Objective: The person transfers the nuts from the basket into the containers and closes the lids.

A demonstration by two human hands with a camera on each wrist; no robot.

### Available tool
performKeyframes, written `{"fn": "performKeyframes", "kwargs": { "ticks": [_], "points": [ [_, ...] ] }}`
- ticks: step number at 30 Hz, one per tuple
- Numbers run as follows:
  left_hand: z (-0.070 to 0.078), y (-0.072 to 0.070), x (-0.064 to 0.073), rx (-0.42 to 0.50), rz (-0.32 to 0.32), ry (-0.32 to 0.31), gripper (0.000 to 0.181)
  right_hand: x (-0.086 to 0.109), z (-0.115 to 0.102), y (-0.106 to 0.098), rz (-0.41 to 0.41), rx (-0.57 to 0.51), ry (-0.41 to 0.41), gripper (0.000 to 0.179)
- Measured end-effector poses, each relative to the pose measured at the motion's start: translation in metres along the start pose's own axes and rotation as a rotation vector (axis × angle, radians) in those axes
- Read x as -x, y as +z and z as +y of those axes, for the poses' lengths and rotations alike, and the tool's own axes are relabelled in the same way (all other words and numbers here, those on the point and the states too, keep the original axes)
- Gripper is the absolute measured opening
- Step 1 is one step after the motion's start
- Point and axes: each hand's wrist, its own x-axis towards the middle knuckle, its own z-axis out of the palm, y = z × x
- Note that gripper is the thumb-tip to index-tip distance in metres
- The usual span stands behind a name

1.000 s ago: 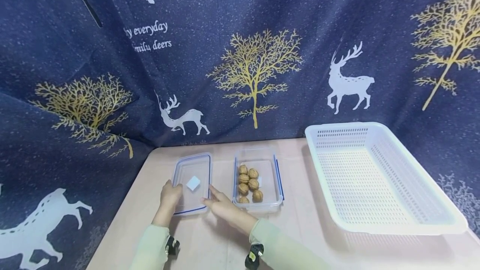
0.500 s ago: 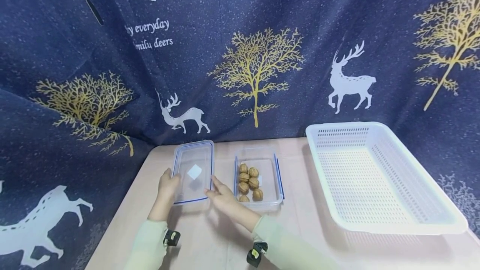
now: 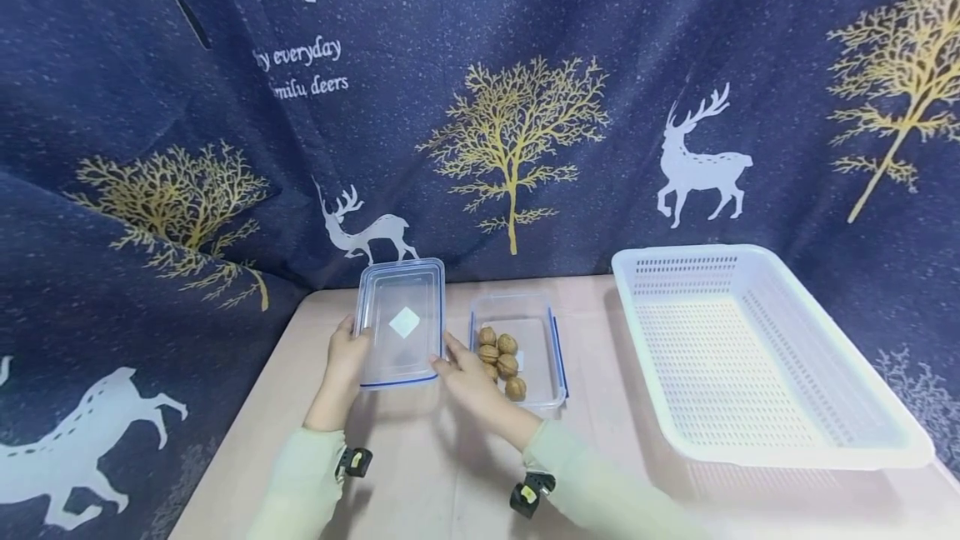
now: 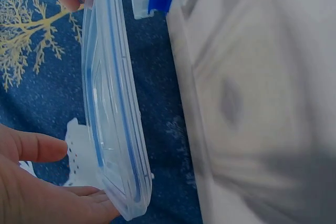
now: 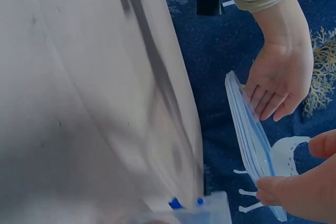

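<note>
A clear plastic lid [image 3: 420,361] with a blue seal and a pale diamond-shaped label is raised above the table, tilted, far edge up. My left hand [image 3: 347,365] holds its left edge, with the fingers under the rim and the thumb over it. On the opposite edge, my right hand [image 3: 472,382] holds the lid at the near right corner. Just right of it stands a clear food container [image 3: 536,332] with blue side edges. Several walnuts [image 3: 507,365] lie in its left half, some hidden behind my right hand. Seen edge-on in the left wrist view, the lid [image 4: 123,103] is shallow.
A large white perforated basket [image 3: 720,373] stands on the right of the pale table [image 3: 420,473]. Dark blue cloth [image 3: 465,7] printed with deer and trees hangs behind the table and on its left.
Both hands have lifted the lid off the table, carrying it away from me and slightly right toward the container. The container and basket have stayed put.
</note>
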Motion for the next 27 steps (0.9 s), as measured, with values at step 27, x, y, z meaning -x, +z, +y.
{"fn": "performKeyframes", "kwargs": {
  "ticks": [27],
  "points": [
    [0.015, 0.067, 0.012, 0.185, -0.069, 0.110, 0.057, 0.008, 0.004, -0.066, 0.218, 0.028, 0.039, 0.050]
  ]
}}
